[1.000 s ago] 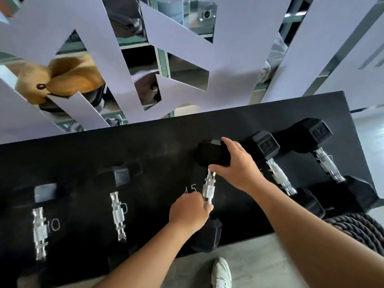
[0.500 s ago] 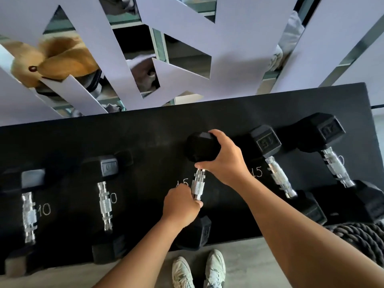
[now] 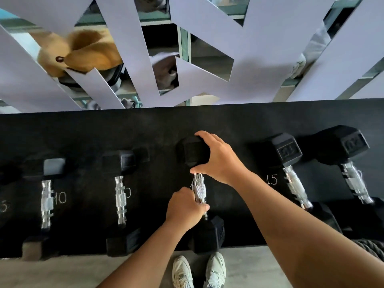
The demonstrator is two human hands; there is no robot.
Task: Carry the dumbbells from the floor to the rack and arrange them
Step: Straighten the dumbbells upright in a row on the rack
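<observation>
A black hex dumbbell [image 3: 200,190] with a chrome handle lies on the black rack [image 3: 166,125], in the middle of the row. My left hand [image 3: 185,208] is wrapped around the lower part of its handle. My right hand [image 3: 218,156] grips its far head from the right side. Two smaller dumbbells rest to the left, one [image 3: 46,196] by a chalked "10" and another [image 3: 121,196] beside it. Two larger dumbbells lie to the right, one [image 3: 291,179] by a chalked "15" and one [image 3: 351,173] at the far right.
Behind the rack, white paper strips [image 3: 259,48] cover metal shelving holding a tan plush toy [image 3: 83,50]. A coiled dark rope [image 3: 369,249] lies at the lower right. My white shoes [image 3: 199,271] stand on the grey floor against the rack's front edge.
Both hands keep their hold on the middle dumbbell, which stays in the same slot. My view has tilted down, bringing both shoes into sight.
</observation>
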